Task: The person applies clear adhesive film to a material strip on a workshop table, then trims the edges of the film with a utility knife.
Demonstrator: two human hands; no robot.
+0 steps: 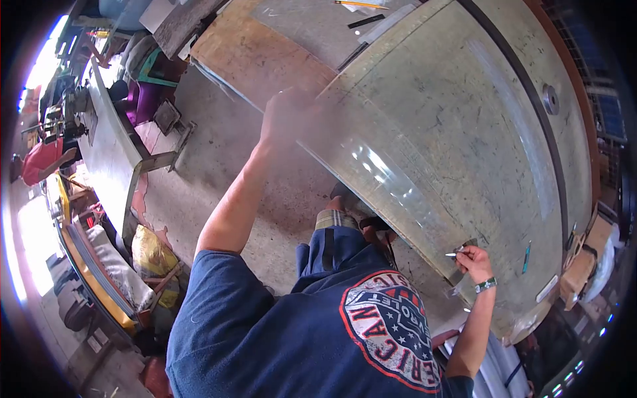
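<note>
My left hand (286,114) reaches out to the near corner of the big worktable, where it meets a brown board. A hazy smear covers its fingers, so I cannot make out their pose or anything in them. Over the table's near edge at the right, my right hand (476,264) is closed around a slim pen-like tool (451,255) with a pale tip that points left. The worn greenish tabletop (424,126) lies under and beyond it. A teal cutter-like tool (527,257) rests on the surface to the right of this hand.
A brown board (259,50) adjoins the table's left side. A dark strip (521,66) crosses the tabletop, with a grey roll-like disc (551,99) beyond it. A pencil (358,4) lies at the top. Another bench (109,142) and a person in red (43,162) are at the left.
</note>
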